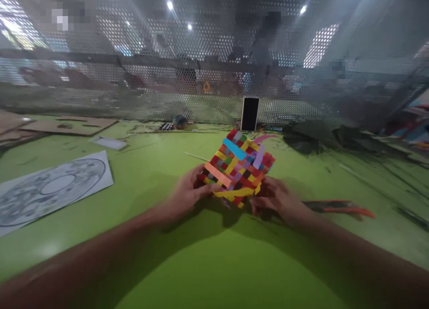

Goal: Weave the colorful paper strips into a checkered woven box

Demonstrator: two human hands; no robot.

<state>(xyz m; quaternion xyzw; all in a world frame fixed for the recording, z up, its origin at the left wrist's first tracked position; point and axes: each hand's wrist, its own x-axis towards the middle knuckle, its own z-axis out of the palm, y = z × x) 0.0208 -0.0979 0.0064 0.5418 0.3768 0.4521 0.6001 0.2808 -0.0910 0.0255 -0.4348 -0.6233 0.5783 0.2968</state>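
Observation:
A multicoloured woven paper piece [236, 170], made of criss-crossed strips, is held tilted above the green table. Loose strip ends in blue, orange, purple and yellow lie across its face or stick out from its edges. My left hand [191, 186] grips its left corner, the thumb on the front and the fingers behind. At the lower right edge my right hand [275, 199] is closed around the side, slightly blurred, with a yellow strip end close to its fingers. The back of the weave is hidden.
Right of my right hand lies a dark tool with orange handles [338, 207]. A printed ring drawing [56, 186] lies left on the green table [214, 269]. Cardboard [67, 126], an upright phone-like device [250, 114] and dark leaves [308, 137] line the back, before a perforated screen [214, 68].

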